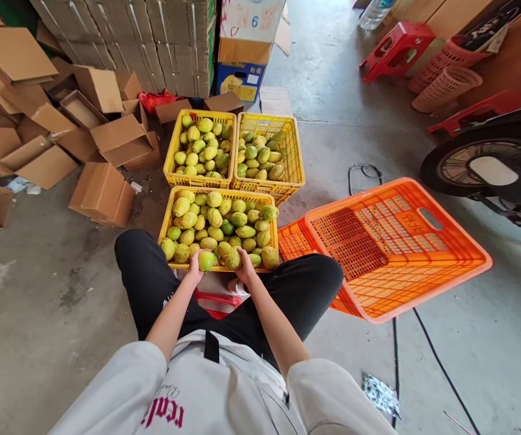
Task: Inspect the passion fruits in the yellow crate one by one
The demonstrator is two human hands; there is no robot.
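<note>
My left hand [196,266] is closed round a smooth, bright green-yellow fruit [206,261] at the near edge of the front yellow crate [162,232]. Level with it, my right hand [245,267] grips a duller, speckled yellow-green oval fruit [232,258]. Both fruits are apart, held just above the crate's near rim. Many similar oval fruits [215,217], yellow to green, fill this crate between my knees. The fruits' exact kind cannot be made out. My palms and some fingertips are hidden behind the fruits.
Behind stand two more yellow crates of fruit, one left [168,163] and one right [300,151]. A tilted orange crate [423,290] lies by my right knee. Cardboard boxes [101,190] pile up on the left. A motorbike wheel [478,160] and red stool [399,48] are right.
</note>
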